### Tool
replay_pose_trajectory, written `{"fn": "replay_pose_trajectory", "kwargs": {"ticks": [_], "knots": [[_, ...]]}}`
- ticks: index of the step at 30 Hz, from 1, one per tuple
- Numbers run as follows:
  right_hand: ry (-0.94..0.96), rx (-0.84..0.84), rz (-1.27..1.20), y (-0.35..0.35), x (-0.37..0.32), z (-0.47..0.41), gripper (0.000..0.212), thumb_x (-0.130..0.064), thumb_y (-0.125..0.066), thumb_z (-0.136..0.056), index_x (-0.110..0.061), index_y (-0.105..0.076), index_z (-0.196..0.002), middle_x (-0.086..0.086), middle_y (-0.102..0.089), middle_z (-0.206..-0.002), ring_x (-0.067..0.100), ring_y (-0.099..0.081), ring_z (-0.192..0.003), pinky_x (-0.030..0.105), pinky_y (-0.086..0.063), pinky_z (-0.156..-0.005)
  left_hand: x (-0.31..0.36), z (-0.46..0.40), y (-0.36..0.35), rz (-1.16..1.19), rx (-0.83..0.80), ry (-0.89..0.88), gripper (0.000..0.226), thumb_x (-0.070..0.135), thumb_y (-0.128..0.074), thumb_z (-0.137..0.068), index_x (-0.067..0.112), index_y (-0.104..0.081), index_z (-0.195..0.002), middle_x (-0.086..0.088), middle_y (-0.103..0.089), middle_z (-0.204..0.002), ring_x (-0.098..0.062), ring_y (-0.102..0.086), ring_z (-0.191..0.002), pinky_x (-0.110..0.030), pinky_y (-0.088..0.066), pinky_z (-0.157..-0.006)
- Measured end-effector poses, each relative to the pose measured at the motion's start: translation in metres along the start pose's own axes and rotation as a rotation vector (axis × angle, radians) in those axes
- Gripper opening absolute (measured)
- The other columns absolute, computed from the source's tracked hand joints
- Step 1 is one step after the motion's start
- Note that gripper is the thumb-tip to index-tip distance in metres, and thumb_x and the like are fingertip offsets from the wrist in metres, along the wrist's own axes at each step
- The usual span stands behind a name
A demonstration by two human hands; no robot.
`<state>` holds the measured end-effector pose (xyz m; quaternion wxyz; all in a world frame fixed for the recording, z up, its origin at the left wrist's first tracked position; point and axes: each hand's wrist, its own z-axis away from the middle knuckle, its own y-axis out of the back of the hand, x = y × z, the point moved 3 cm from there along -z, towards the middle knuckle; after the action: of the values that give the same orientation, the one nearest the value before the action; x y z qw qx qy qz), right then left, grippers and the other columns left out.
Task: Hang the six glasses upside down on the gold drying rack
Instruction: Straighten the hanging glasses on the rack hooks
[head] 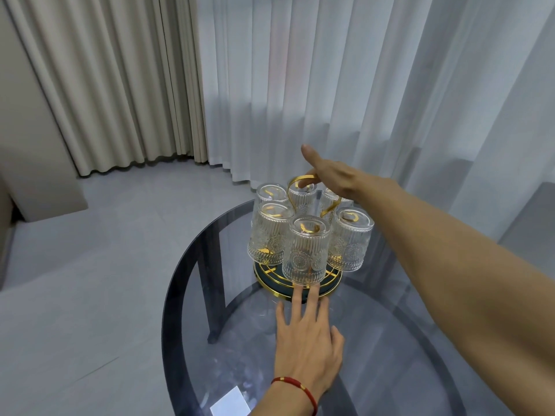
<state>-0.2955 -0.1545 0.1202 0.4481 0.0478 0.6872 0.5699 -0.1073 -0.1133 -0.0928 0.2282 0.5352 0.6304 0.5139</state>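
Right grip loosely hooks rack handle.

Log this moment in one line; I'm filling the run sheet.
glasses: six inverted on gold rack | right hand: at handle | left hand: open, fingertips at base

Round smoked-glass counter on dark legs; beige curtain, sheer white curtain, grey tiled floor.
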Motion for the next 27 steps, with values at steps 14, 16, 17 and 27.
{"fn": "replay_pose_trajectory", "kwargs": {"ticks": [14, 16, 17, 27], "knots": [[-0.069, -0.068, 0.013, -0.002, -0.007, -0.002, 0.103, -0.082, -0.001, -0.091, -0.015, -0.049, -0.153, 0.008, -0.024, -0.171, 0.033, -0.017, -0.157, 0.059, -0.004, -0.122, -0.001, -0.001, -0.001, -0.004, -0.001, -0.012, 0.051, 0.041, -0.042, -0.085, 0.021, -0.062, -0.127, -0.003, -0.05, -0.149, -0.033, -0.04, -0.14, -0.063, -0.044, -0.1], [-0.065, -0.074, 0.008, -0.001, -0.008, 0.0, 0.1, -0.079, -0.002, -0.093, -0.014, -0.047, -0.154, 0.007, -0.025, -0.17, 0.032, -0.017, -0.157, 0.059, -0.004, -0.122, -0.001, -0.001, -0.001, -0.005, 0.001, -0.012, 0.05, 0.041, -0.042, -0.085, 0.021, -0.062, -0.126, -0.003, -0.05, -0.149, -0.033, -0.04, -0.139, -0.063, -0.045, -0.1], [-0.071, -0.067, 0.005, -0.001, -0.007, -0.001, 0.099, -0.079, -0.002, -0.093, -0.015, -0.044, -0.156, 0.007, -0.024, -0.171, 0.032, -0.016, -0.158, 0.058, -0.004, -0.122, -0.001, -0.001, -0.001, -0.004, 0.003, -0.012, 0.05, 0.041, -0.042, -0.086, 0.021, -0.062, -0.127, -0.003, -0.05, -0.149, -0.033, -0.04, -0.14, -0.063, -0.044, -0.1], [-0.144, -0.116, 0.034, -0.001, -0.013, -0.005, 0.099, -0.087, -0.004, -0.087, -0.027, -0.032, -0.161, 0.003, -0.016, -0.173, 0.032, -0.01, -0.159, 0.06, -0.005, -0.122, 0.0, 0.0, -0.001, 0.003, 0.007, -0.007, 0.05, 0.041, -0.043, -0.086, 0.022, -0.062, -0.127, -0.002, -0.05, -0.149, -0.033, -0.04, -0.139, -0.063, -0.044, -0.101]]}}
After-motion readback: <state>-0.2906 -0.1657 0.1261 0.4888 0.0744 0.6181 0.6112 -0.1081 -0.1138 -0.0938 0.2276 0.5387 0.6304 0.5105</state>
